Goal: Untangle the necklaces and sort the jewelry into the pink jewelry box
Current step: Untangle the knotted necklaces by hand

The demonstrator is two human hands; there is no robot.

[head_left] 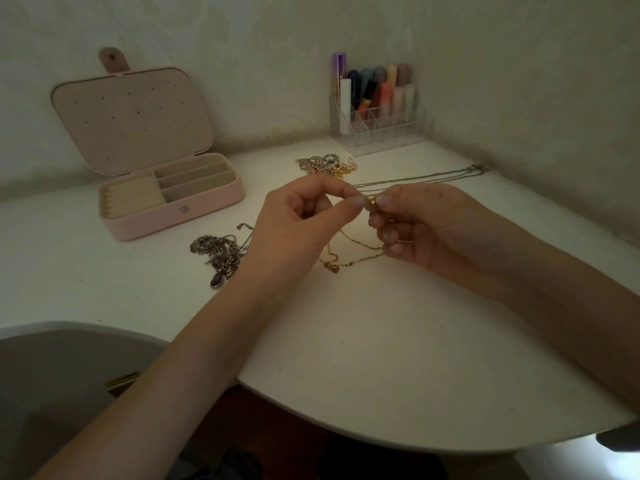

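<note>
Above the white table (363, 334), my left hand (298, 220) and my right hand (429, 226) meet fingertip to fingertip, both pinching a gold necklace (353, 252) at its small gold clasp; the chain droops to the table below them. A tangled heap of silver necklaces (218, 252) with a dark oval pendant lies left of my left wrist. A thin silver chain (426, 178) stretches behind my hands toward the right. The pink jewelry box (166, 202) stands open at the back left, its compartments bare.
A small pile of rings and earrings (327, 165) lies at the back middle. A clear acrylic organizer (381, 126) with markers and tubes stands in the corner by the wall. The table's curved front edge runs below my forearms, with a chair to the lower left.
</note>
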